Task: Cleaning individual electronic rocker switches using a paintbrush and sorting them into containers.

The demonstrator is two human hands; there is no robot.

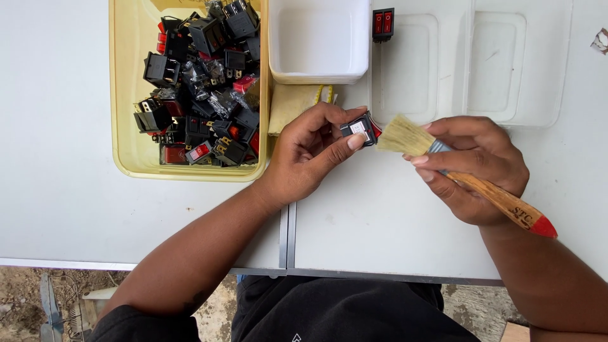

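**Rocker switch held to brush above white table**

Head view: The left hand (310, 155) pinches a small black rocker switch (360, 128) between thumb and fingertips, just above the white table (373, 221). The right hand (478, 168) grips a paintbrush (443, 161) by its ferrule and wooden handle — the pale bristles touch the switch's red side. To the left stands a yellow tub (126, 152) heaped with black-and-red switches. Behind the hands sit a white tray (320, 76) and a clear lid (468, 95) — one red switch (383, 24) lies on the lid.
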